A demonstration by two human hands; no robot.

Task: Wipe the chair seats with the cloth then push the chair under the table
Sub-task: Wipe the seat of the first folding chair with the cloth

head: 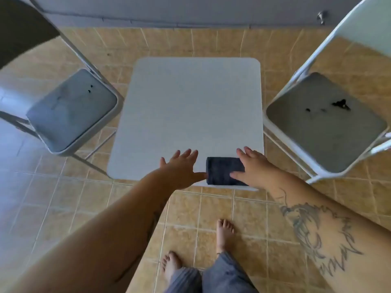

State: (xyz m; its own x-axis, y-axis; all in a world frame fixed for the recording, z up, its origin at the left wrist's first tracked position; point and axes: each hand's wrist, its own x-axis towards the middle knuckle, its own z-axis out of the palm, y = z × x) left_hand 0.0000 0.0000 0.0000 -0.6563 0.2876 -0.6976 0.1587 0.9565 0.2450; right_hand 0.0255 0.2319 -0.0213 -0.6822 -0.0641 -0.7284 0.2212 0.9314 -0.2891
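Hands spread, right hand (257, 166) on folded dark cloth (222, 170), table (190, 106) edge

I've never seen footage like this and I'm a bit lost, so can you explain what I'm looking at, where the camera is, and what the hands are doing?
There is no machine here, just a person. The single picture comes from a wide-angle camera worn on the head, looking down, so you see their own arms, bare feet and the tiled floor.

In the middle stands a small white table. A dark folded cloth lies at its near edge. The right hand rests flat on the cloth's right side with fingers spread. The left hand is open beside the cloth, its thumb touching the cloth's left edge. Neither hand has closed around anything.

A folding chair stands on the left and another chair on the right. Both are pulled out from the table, with dark spots on their grey seats. No wiping is under way.
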